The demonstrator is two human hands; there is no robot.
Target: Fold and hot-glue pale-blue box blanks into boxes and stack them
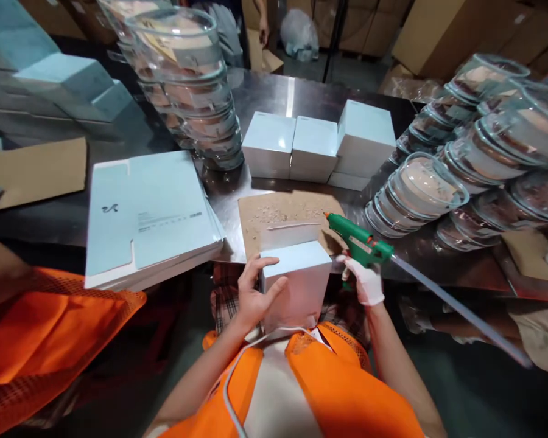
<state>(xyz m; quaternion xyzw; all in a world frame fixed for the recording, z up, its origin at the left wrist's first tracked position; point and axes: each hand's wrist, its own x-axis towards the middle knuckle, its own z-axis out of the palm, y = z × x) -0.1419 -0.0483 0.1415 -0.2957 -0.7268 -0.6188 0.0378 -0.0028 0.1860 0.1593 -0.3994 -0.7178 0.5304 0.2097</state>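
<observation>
My left hand point(259, 286), bare, grips the near left side of a white box point(296, 286), fingers at its side and thumb across the front. A flap point(290, 235) stands up at the box's far edge. In my gloved right hand point(363, 278) is a green glue gun point(358, 238). Its orange nozzle points left, above the right part of a piece of cardboard point(251, 225) strewn with small bits. From the gun's back end a long translucent glue stick point(456, 304) sticks out to the lower right.
Flat white cartons point(159, 207) lie stacked at the left. Several finished white boxes point(315, 140) stand in a row at the back. Tall stacks of clear round containers point(201, 79) rise behind left, with more containers point(415, 188) at right. A co-worker's orange vest point(50, 340) is at far left.
</observation>
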